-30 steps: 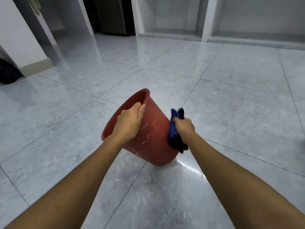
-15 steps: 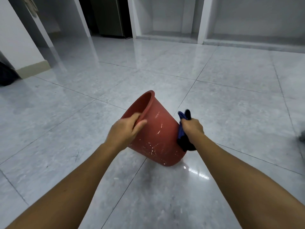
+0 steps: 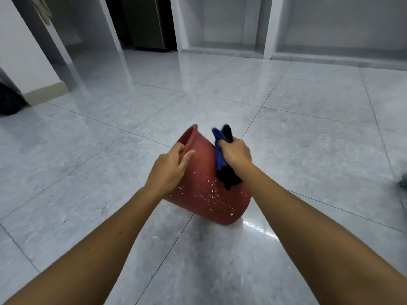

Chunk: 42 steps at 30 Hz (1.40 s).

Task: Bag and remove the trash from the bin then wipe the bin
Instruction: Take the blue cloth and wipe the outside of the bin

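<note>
A red plastic bin [image 3: 204, 190] speckled with white flecks is tilted on the tiled floor, its mouth facing up and to the left, its base edge on the floor. My left hand [image 3: 169, 168] grips the bin's rim, thumb on the outside. My right hand [image 3: 235, 154] holds a blue and black cloth [image 3: 220, 157] and presses it against the bin's upper right outer wall. The bin's inside is hidden from here.
Glossy grey floor tiles [image 3: 308, 133] spread all around. A black bag [image 3: 8, 102] sits at the far left by a white wall. White pillars and a dark doorway [image 3: 143, 23] stand at the back. A grey object [image 3: 403, 182] shows at the right edge.
The bin has tipped further and turned, its mouth narrowing from view. My right hand with the cloth has slid up the bin's wall toward the rim.
</note>
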### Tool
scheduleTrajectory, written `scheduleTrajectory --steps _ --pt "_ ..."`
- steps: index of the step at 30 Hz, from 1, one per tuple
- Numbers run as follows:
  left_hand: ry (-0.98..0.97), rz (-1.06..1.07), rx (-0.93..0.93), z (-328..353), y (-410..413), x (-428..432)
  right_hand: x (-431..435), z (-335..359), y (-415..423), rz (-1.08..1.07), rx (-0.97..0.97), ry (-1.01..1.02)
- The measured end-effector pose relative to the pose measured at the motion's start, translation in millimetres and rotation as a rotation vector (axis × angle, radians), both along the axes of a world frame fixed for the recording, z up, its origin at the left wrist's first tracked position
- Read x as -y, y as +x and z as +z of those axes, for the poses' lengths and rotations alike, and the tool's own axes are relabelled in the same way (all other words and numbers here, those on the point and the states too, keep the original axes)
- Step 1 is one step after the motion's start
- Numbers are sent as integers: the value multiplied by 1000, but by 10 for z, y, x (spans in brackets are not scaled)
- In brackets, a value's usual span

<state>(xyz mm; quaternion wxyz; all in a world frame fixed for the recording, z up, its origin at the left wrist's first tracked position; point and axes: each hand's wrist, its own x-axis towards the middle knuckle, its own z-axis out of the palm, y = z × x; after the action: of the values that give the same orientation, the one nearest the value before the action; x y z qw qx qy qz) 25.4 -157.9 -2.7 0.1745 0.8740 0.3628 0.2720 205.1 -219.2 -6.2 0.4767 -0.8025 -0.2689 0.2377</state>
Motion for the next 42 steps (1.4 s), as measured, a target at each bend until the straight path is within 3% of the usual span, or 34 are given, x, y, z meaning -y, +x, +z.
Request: scheduleTrajectory --steps 2,4,6,9,14,17,18,21,23,25,28,32,34,37,40,42 --pt "-47 0 54 -89 -203 31 242 -306 166 -89 -24 -171" --pt "69 26 -72 -180 -443 13 467 -489 280 -164 -95 -291" --pt "222 67 -224 -161 -545 -41 505 -492 280 -167 -97 -321" --pt "228 52 -248 -19 -324 15 236 -247 100 -76 78 -265" --pt "11 3 -117 306 344 45 -149 306 -114 62 59 53" --pt "-263 -147 26 359 275 22 23 148 85 -10 -24 28" --pt "-215 -161 -43 294 121 51 129 11 158 -49 -59 -32" --pt "180 -140 -325 4 -441 21 443 -373 313 -147 -149 -242" --pt "134 -146 -353 -68 -640 -54 487 -412 293 -165 -166 -267" --pt "109 -139 -301 -80 -593 -77 380 -309 210 -109 -110 -223" --pt "234 -68 -172 -27 -279 3 94 -7 -16 -8 -13 -102" --pt "222 69 -57 101 91 86 -173 288 -215 113 -53 128" --pt "115 19 -1 144 181 80 -153 203 -155 81 -58 127" --pt "-90 -101 174 175 49 85 97 -203 90 -56 -73 -50" --pt "197 -137 -87 -11 -431 59 428 -595 284 -141 -149 -251" --pt "222 -177 -235 -105 -682 8 474 -654 287 -140 -185 -250"
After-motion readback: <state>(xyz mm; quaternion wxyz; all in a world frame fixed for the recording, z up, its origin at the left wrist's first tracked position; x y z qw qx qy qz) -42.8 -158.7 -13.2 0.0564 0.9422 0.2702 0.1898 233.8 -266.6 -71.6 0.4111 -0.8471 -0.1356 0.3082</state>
